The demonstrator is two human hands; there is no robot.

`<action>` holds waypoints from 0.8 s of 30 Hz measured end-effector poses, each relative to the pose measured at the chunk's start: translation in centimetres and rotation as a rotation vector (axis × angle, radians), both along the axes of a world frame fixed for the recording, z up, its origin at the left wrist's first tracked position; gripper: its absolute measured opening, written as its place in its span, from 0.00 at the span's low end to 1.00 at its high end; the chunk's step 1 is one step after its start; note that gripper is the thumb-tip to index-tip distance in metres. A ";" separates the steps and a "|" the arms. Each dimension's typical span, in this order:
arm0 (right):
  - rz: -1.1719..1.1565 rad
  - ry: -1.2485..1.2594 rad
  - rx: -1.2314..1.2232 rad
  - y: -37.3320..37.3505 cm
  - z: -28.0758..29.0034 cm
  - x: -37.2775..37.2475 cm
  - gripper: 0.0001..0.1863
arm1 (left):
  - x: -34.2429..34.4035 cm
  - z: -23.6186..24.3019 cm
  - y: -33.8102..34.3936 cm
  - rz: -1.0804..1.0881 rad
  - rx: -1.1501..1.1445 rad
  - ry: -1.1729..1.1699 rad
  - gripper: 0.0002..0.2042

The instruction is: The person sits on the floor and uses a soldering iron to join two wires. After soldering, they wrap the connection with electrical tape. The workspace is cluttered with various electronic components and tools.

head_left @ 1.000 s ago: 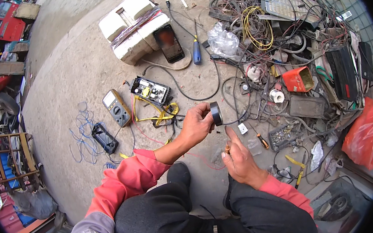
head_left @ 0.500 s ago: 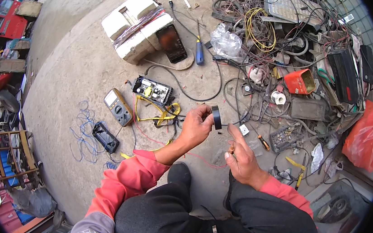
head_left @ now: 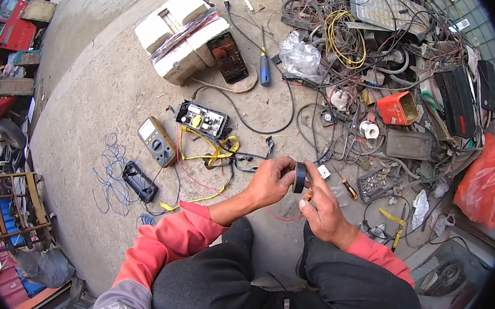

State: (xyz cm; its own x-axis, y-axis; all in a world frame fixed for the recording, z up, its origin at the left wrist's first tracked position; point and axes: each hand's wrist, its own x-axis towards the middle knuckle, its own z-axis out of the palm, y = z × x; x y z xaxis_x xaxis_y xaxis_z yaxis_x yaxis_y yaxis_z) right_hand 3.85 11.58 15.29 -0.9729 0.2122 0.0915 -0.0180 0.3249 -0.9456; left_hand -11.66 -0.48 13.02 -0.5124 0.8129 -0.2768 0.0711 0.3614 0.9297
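Observation:
My left hand point(head_left: 274, 180) grips a roll of black electrical tape point(head_left: 299, 177) by its edge, tilted in front of me. Close against the roll's right side is my right hand point(head_left: 324, 210), with its fingers pointing up and its thumb bent in. A small orange-brown bit shows between that thumb and the fingers; I cannot make out what it is. A thin red wire point(head_left: 278, 217) runs across the ground to the right hand. Beyond my hands lie an opened black case with a circuit board point(head_left: 203, 120), yellow tape point(head_left: 222, 151) and a multimeter point(head_left: 157, 142).
A white foam block point(head_left: 181, 38) with a phone point(head_left: 227, 59) leaning on it stands ahead. A blue screwdriver point(head_left: 264, 68) lies beside it. To the right spreads a heap of cables and parts point(head_left: 396, 72). An empty black case half point(head_left: 140, 182) lies left.
My left hand has come down and to the right with the tape roll, closer to my right hand. The roll has tilted. My right hand has barely moved.

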 end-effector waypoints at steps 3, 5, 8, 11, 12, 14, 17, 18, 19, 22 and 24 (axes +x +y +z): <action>0.016 0.037 0.022 -0.1 0.6 -0.2 0.11 | 0.1 0.0 0.1 0.036 -0.058 -0.032 0.07; 0.035 0.040 0.017 -0.1 0.9 -0.2 0.11 | 0.0 -0.5 0.2 0.070 -0.070 -0.016 0.08; 0.068 0.030 0.005 -0.2 1.1 -0.1 0.11 | -0.2 -0.8 0.1 0.113 -0.077 -0.018 0.09; 0.111 0.059 0.046 -0.4 1.3 -0.3 0.11 | -0.4 -2.5 -0.2 0.171 -0.058 -0.036 0.08; 0.126 0.057 0.058 -0.6 1.2 -0.2 0.10 | -0.4 -3.4 -0.4 0.196 -0.049 -0.040 0.07; 0.153 0.012 0.039 -0.8 1.0 0.3 0.10 | -1.2 -2.4 -0.3 0.243 -0.048 -0.186 0.07; 0.137 -0.071 -0.016 -1.1 0.3 0.9 0.09 | -2.4 -2.1 -0.3 0.325 0.004 -0.364 0.06; 0.093 -0.067 -0.003 -1.2 0.0 1.0 0.09 | -2.5 -2.0 -0.4 0.321 0.018 -0.372 0.06; 0.049 -0.062 0.008 -1.1 -0.1 1.0 0.09 | -2.6 -1.5 -0.5 0.318 0.032 -0.379 0.06; -0.102 -0.042 -0.050 -0.3 0.1 0.5 0.09 | -2.8 -1.6 -1.4 0.248 0.063 -0.458 0.08; -0.214 -0.081 -0.190 0.2 0.5 0.5 0.10 | -2.5 -1.7 -1.8 0.213 0.100 -0.486 0.04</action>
